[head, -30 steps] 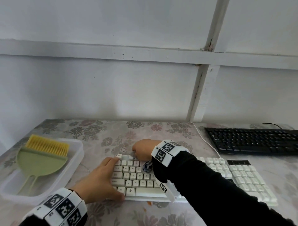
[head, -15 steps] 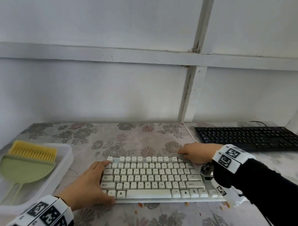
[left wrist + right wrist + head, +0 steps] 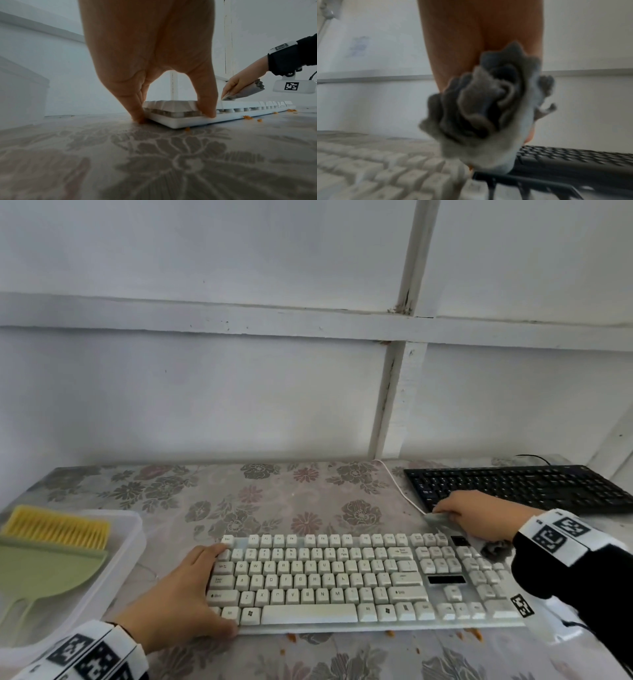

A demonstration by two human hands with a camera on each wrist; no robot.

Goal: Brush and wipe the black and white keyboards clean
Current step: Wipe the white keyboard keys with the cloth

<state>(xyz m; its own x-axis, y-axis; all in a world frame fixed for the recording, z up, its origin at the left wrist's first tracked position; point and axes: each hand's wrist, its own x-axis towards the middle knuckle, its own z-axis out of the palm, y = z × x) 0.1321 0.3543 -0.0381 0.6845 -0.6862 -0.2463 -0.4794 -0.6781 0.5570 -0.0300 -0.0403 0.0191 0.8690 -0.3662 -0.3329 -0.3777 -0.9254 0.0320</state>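
Observation:
The white keyboard (image 3: 342, 580) lies across the middle of the flowered table. My left hand (image 3: 185, 601) grips its left end, thumb (image 3: 205, 108) on the front rim and fingers (image 3: 135, 111) down at the far left corner. My right hand (image 3: 479, 518) holds a bunched grey cloth (image 3: 436, 517) and presses it at the keyboard's back right corner, above the number pad. The cloth's loose end (image 3: 488, 108) bulges out behind the palm. The black keyboard (image 3: 520, 487) lies just beyond the right hand, at the back right.
A clear plastic tub (image 3: 126, 546) at the left holds a green dustpan (image 3: 44, 570) and a yellow-bristled brush (image 3: 58, 527). Orange crumbs (image 3: 474, 634) lie along the white keyboard's front edge. A white cable (image 3: 399, 487) runs back to the wall.
My right hand has swept the cloth along the white keyboard's top row from the left end to the far right corner. The left hand has kept its hold.

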